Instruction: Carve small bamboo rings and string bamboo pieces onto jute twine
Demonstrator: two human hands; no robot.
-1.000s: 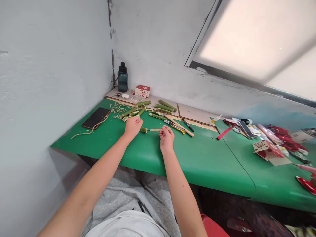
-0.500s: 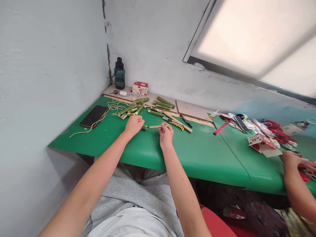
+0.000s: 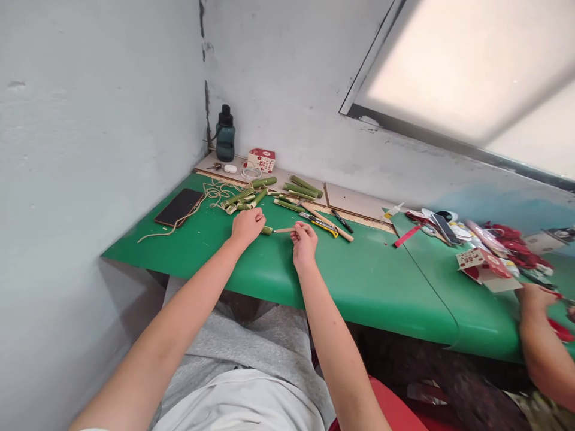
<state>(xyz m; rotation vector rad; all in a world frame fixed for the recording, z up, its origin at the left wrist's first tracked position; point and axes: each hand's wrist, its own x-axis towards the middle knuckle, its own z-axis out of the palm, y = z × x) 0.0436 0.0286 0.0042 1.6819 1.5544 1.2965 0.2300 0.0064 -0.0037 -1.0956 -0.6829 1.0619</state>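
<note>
My left hand [image 3: 248, 227] is closed around a short green bamboo piece [image 3: 266, 230], whose cut end shows at the right of the fist. My right hand [image 3: 304, 241] pinches a thin wooden-handled tool [image 3: 284, 230]. Its narrow dark tip meets the bamboo's cut end; how deep it sits I cannot tell. Just behind the hands lie several cut bamboo pieces [image 3: 242, 200]. A yellow utility knife [image 3: 324, 226] rests beyond my right hand, beside a wooden-handled hammer [image 3: 330, 222] and a black marker [image 3: 342, 220].
A phone [image 3: 178, 207] and loose twine [image 3: 215, 190] lie on the green table [image 3: 368, 281] at left. A dark bottle [image 3: 225, 136] and a red-white box [image 3: 261, 160] stand by the wall. At right, a co-worker's hand [image 3: 536, 299] is near an opened box [image 3: 487, 269] and red yarn [image 3: 516, 245].
The view has shifted slightly, so the table things appear farther right. Both my hands keep the same hold on bamboo and tool. The co-worker's hand has moved a little.
</note>
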